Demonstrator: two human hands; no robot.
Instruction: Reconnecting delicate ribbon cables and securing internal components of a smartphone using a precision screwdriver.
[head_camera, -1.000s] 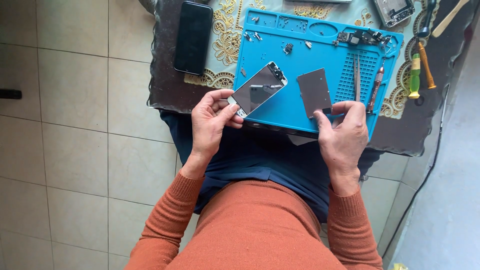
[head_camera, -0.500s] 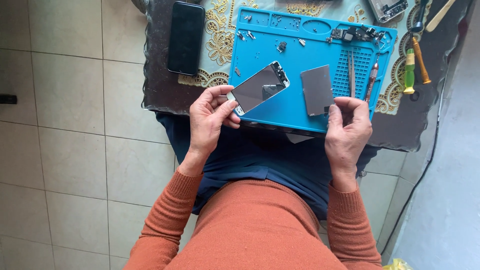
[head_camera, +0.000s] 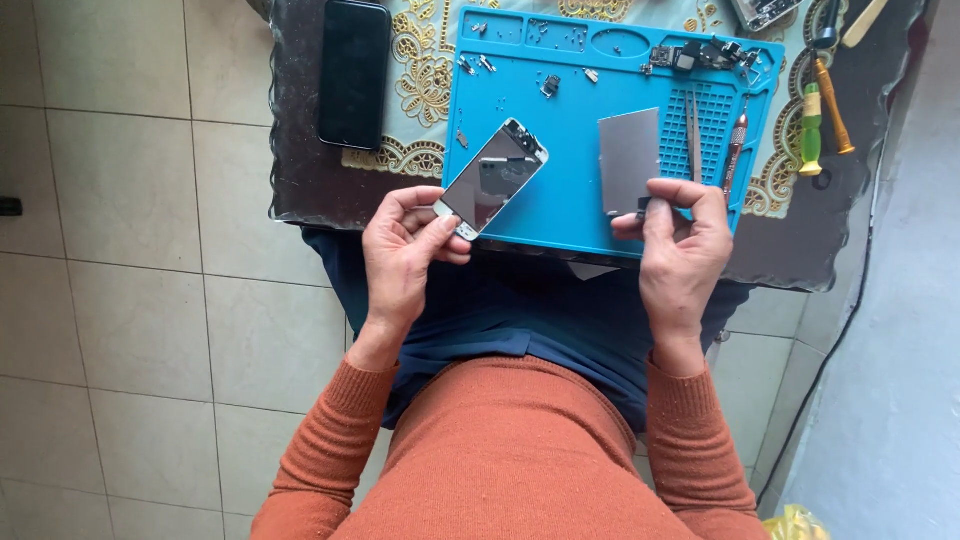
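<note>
My left hand (head_camera: 405, 245) pinches the lower corner of a detached phone screen panel (head_camera: 492, 178), which tilts up over the left part of a blue repair mat (head_camera: 560, 215). My right hand (head_camera: 682, 240) grips the bottom edge of a grey metal plate (head_camera: 628, 158) that lies on the mat's right half. Small screws and tiny parts (head_camera: 548, 86) are scattered over the mat's upper part. Tweezers (head_camera: 692, 122) and a thin screwdriver (head_camera: 734, 142) rest on the mat's ribbed right section.
A black phone (head_camera: 353, 72) lies face up at the table's left. A green-and-orange screwdriver pair (head_camera: 822, 112) sits right of the mat on a patterned cloth (head_camera: 412, 60). The dark table edge (head_camera: 300, 205) borders tiled floor (head_camera: 130, 300). A black cable (head_camera: 830, 340) hangs at the right.
The view has shifted slightly. My right hand has drawn back to the plate's bottom edge, its fingers now pinching there. My left hand keeps its hold on the screen panel.
</note>
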